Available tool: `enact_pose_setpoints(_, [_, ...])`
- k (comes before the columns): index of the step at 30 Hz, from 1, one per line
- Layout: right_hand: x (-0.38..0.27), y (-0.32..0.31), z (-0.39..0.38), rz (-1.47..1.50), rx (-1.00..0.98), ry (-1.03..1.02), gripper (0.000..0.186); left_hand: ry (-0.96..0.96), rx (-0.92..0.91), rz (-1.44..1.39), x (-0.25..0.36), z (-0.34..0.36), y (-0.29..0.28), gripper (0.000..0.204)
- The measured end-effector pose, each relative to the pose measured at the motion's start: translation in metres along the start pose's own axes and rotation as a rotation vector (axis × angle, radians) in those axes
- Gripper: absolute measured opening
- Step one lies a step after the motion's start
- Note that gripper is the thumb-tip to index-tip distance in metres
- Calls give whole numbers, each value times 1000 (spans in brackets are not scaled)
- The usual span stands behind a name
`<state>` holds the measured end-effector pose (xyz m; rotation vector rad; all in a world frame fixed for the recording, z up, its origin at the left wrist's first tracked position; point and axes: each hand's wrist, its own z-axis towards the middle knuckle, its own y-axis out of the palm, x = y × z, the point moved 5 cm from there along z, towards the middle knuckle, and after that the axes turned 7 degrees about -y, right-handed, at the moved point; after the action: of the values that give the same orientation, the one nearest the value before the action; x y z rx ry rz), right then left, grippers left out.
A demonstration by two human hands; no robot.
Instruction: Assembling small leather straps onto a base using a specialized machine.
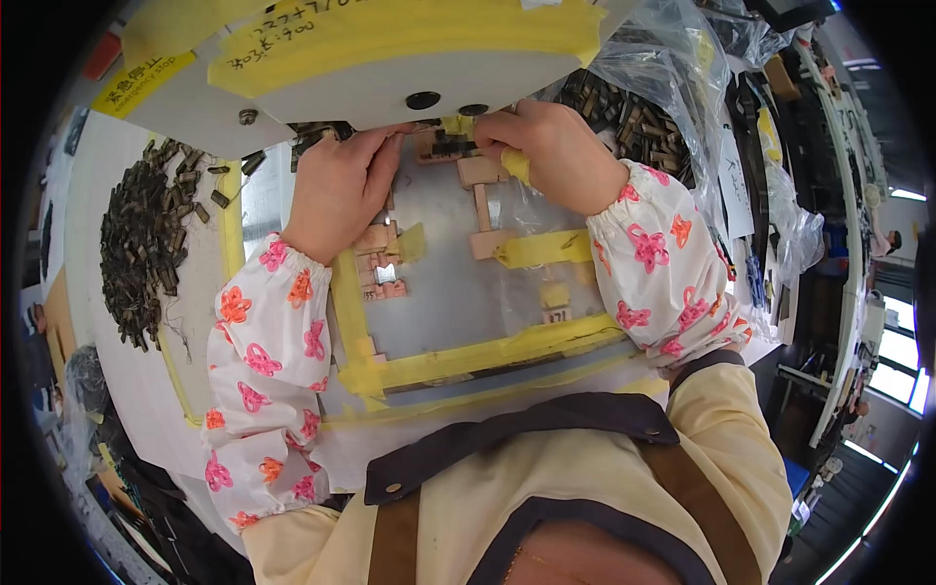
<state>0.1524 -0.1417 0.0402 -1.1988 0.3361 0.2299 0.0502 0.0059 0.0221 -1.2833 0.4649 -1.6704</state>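
Both my hands reach under the front edge of a white machine housing (331,93), above a grey metal plate (429,292). My left hand (341,185) has thumb and fingers drawn together at the housing's lower edge; what they hold, if anything, is hidden. Opposite it, my right hand (561,156) is closed with bent fingers, and I cannot make out anything in its pinch. A yellow wrapping or strip (516,165) shows at its fingers. Between the hands lies a small dark piece (451,148) beside pinkish blocks (483,173) fixed on the plate.
Yellow tape (487,353) borders the plate. A heap of small dark pieces (141,244) lies at the left, with another heap (643,127) at the back right beside clear plastic sheeting (673,58). More pinkish blocks (380,263) sit near my left wrist.
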Motion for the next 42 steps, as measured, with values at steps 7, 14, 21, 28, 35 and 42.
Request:
enact_pose_setpoints(7, [19, 5, -6, 173, 110, -45, 17, 57, -41, 34, 2, 3, 3, 15])
enact_pose_setpoints(14, [27, 6, -5, 202, 133, -14, 20, 66, -48, 15, 4, 2, 3, 16])
enact_pose_setpoints(21, [19, 12, 1, 139, 207, -14, 21, 263, -66, 217, 16, 0, 10, 27])
enact_pose_setpoints(28, [8, 20, 6, 177, 289, 48, 26, 214, -85, 235, 17, 3, 12, 27])
enact_pose_setpoints(35, [5, 18, 3, -6, 213, -44, 19, 85, -79, 54, 9, 1, 3, 21])
enact_pose_setpoints(42, [5, 21, 8, -62, 163, -48, 21, 103, -73, 72, 11, 2, 4, 19])
